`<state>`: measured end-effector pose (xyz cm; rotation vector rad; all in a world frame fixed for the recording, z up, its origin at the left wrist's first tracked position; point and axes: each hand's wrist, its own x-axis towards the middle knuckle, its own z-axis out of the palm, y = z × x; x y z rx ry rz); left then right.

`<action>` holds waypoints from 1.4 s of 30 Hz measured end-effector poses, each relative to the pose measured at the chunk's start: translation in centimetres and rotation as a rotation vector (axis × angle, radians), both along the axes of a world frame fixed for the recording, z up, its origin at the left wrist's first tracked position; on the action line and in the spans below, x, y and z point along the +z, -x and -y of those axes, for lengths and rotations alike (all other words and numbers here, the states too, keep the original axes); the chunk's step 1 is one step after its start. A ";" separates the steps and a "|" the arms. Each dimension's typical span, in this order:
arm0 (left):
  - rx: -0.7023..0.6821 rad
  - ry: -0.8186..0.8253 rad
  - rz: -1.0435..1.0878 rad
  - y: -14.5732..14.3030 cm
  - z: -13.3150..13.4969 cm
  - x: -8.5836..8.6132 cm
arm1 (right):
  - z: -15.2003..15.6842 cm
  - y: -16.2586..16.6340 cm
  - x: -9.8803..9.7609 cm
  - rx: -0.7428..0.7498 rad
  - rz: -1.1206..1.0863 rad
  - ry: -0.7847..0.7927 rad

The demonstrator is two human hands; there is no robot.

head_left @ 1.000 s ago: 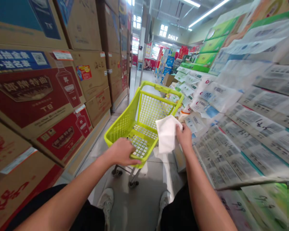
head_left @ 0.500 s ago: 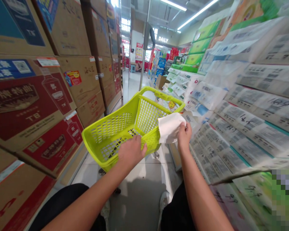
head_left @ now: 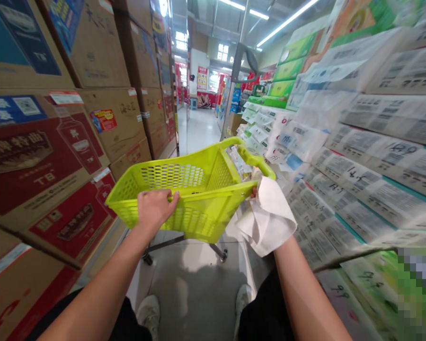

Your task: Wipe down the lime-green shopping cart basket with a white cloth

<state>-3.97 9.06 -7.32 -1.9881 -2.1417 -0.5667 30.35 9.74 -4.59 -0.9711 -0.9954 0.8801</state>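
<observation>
A lime-green shopping cart (head_left: 206, 213) stands in front of me, turned at an angle, with its long side towards me. My left hand (head_left: 155, 206) is closed over the near rim, towards the cart's left end, thumb along the top edge. At the right end, below the handle, my right hand (head_left: 254, 191) is mostly hidden under a white cloth (head_left: 270, 213). The cloth drapes over the hand down to the wrist, and only a few fingertips show against the rim corner. Some packaged goods (head_left: 242, 163) show behind the cart's handle end.
Stacked cardboard liquor cartons (head_left: 39, 156) line the left side. Tissue packs (head_left: 369, 147) with handwritten prices are piled on the right. Beyond the cart stands a metal pole (head_left: 230, 109) with a grey handle-like loop (head_left: 244, 61). The tiled floor (head_left: 184, 284) runs underneath.
The cart has swung round, its near side now facing me. My left hand shifted left along the rim. My right hand moved from holding up the cloth to the rim corner, cloth draped over it.
</observation>
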 end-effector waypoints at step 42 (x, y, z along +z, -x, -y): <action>-0.866 0.251 1.598 -6.9 3.2 11.4 | -0.7 9.1 18.8 0.428 0.424 -0.226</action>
